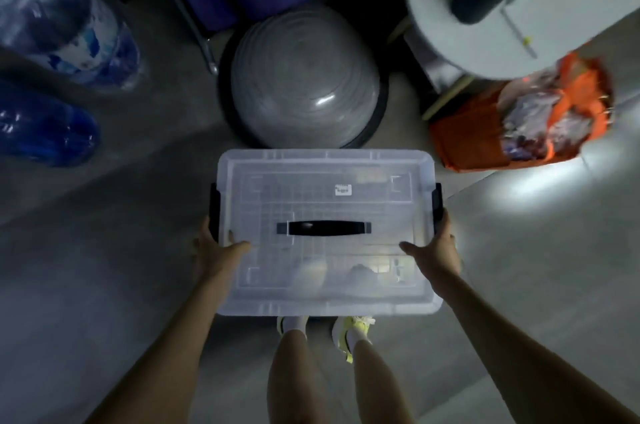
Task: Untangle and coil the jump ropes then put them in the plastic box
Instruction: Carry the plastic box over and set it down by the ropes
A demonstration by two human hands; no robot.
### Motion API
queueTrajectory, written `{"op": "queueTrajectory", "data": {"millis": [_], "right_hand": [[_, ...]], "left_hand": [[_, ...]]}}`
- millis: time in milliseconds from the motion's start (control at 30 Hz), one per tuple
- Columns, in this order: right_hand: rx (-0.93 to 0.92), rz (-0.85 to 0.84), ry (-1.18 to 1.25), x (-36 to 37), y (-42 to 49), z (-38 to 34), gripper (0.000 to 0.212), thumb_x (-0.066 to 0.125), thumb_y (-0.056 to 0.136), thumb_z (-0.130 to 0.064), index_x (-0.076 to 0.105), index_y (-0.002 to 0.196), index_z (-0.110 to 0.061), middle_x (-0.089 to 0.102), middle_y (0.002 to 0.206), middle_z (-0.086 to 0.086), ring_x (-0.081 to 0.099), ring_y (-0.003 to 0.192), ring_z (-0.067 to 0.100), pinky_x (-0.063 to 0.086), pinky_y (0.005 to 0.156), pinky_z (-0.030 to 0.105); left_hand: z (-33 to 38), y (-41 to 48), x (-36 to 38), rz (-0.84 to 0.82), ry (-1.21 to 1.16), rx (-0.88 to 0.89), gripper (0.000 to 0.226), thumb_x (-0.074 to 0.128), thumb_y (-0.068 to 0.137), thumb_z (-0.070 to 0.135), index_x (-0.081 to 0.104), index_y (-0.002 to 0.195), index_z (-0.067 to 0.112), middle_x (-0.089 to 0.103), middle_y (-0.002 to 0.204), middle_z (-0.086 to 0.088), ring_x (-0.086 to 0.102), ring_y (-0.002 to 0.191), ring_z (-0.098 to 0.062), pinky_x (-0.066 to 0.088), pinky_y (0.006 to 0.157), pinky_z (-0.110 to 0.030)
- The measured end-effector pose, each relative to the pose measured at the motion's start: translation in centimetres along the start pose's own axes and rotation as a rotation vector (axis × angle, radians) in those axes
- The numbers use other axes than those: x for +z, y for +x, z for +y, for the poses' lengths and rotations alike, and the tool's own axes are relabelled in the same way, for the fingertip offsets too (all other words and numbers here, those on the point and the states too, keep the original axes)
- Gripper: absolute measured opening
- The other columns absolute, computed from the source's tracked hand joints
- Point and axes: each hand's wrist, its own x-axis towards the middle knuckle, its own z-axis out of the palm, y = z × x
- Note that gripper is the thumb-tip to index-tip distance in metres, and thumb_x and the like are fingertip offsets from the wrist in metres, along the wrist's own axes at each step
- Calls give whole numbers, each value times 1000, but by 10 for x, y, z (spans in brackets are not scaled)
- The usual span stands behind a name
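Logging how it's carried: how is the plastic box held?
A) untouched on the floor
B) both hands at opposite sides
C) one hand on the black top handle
B: the left hand and right hand each grip a side of the plastic box; the black handle is free.

No legible text (print on the small white sticker (343, 190) atop the plastic box (325, 160) too blurred)

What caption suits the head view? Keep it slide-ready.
Left hand and right hand hold the lidded plastic box by its ends, near a grey dome.
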Motion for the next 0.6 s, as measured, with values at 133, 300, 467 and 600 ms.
{"op": "queueTrajectory", "data": {"millis": [133,300,467,600], "right_hand": [[63,119,58,-102,-58,7,96,80,68,-20,18,142,-26,47,131,14,51,111,38,46,84,45],[140,252,165,-209,-119,32,96,82,66,-25,19,140,-27,47,132,13,53,108,38,50,82,50],[274,401,318,-284,-156,79,90,82,67,-26,23,136,-26,50,131,10,54,108,37,49,83,53],[420,451,359,-339,-164,131,93,79,68,-36,19,138,-26,51,129,15,55,108,40,47,87,53]], "left_hand": [[75,-83,-13,-107,84,106,100,78,66,21,17,144,35,29,145,-5,39,125,-31,40,101,-50],[175,-177,-9,-244,276,321,103,81,55,36,23,140,36,42,139,-5,48,121,-30,46,95,-50],[244,-254,46,-361,423,525,110,86,56,33,18,144,32,33,144,-10,39,128,-33,40,101,-53],[293,-310,119,-434,489,700,106,84,53,27,24,139,34,43,136,-8,45,122,-32,42,99,-51]]}}
